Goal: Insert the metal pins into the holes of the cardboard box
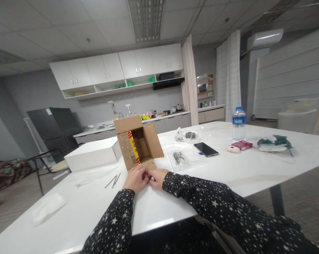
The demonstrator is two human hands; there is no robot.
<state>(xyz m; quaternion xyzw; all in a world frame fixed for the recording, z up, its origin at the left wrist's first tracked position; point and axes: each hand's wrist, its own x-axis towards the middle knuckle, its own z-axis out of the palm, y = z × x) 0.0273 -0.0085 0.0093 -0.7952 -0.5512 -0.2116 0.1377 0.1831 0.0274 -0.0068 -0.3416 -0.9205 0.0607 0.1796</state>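
Both hands meet at the near flap of a cardboard box (138, 144): the left hand (136, 178) and right hand (157, 177) press fingertips together on it, pinching something too small to tell. The box lies on its side on the white counter (228, 169), its opening facing the person, 4 flaps spread, inside apparently empty. A white box (93, 153) sits just left.

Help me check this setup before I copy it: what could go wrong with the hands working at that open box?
1. The cardboard box lies on its side, and both hands, left hand and right hand, press its lower flap; it might slide.
2. Loose metal rods beside the left hand could get knocked off the table.
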